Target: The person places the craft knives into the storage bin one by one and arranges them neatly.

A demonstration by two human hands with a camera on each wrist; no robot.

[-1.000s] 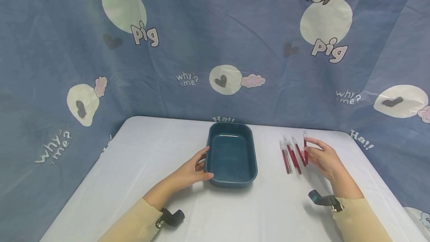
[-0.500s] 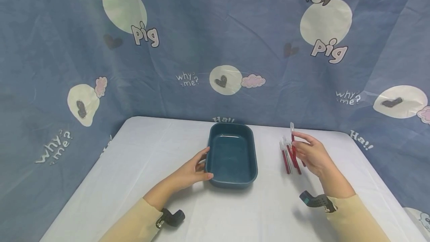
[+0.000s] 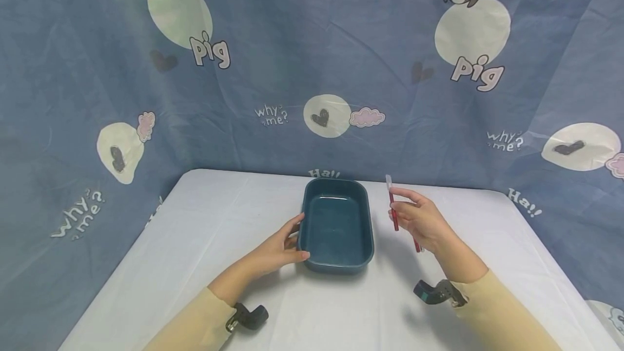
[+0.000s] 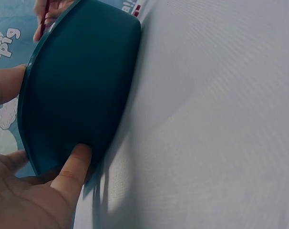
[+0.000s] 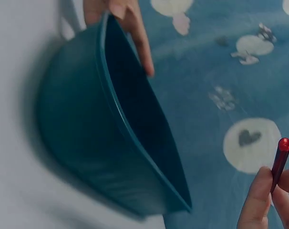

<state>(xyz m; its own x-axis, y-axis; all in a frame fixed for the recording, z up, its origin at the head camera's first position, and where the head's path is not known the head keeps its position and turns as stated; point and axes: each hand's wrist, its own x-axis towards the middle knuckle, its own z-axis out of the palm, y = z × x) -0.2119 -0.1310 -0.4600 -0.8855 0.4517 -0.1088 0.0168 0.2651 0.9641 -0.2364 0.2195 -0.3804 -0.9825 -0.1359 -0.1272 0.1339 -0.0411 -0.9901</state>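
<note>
– what's in your right hand (image 3: 424,223)?

– 1 slim red pen (image 3: 391,197), pinched between my thumb and fingers. its barrel is straight, glossy and red, and the far end is clear and whitish. i have it up off the desk (image 3: 341,313), near the right side of the teal box (image 3: 336,267), leaning a little.

– and your left hand (image 3: 275,251)?

– it grips the box by the left wall, thumb and index finger at the rim. the box is deep and oblong, with rounded corners, and sits flat.

– what changes from view to view?

– my right wrist view shows the pen's round red butt face-on, while the head view shows the clear end. my left wrist view shows the box's outer wall with a fingertip against it, a side the head view hides.

– and the counts?

– 2 hands, 1 box, 1 pen held. below my right hand, 2 pen ends (image 3: 417,246) peek out, 1 red and 1 pale; my hand covers whatever else lies there, so i can't tell the total. behind, 1 blue backdrop (image 3: 273,26) reads "pig" 2 times.
</note>
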